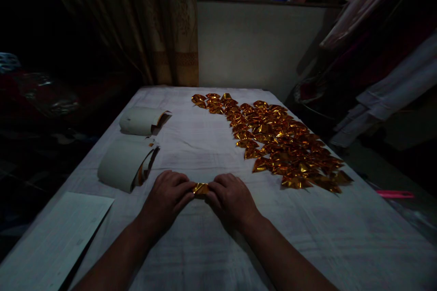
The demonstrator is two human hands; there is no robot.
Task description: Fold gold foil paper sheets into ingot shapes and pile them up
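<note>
Between my two hands is a small piece of folded gold foil paper (200,188), low over the white cloth. My left hand (170,194) pinches its left end with thumb and fingers. The right end is pinched the same way by my right hand (229,195). My fingers cover both ends, so only the shiny middle shows. To the right of my hands spreads a large pile of folded gold foil pieces (273,134) with pointed ends.
White cloth (191,145) covers the table. Two curled stacks of pale paper (119,163) lie on the left, gold showing at their edges. Nearer is a flat pale sheet (58,236). Behind are a curtain (170,32) and a wall (252,45). Clothes (392,82) hang at right.
</note>
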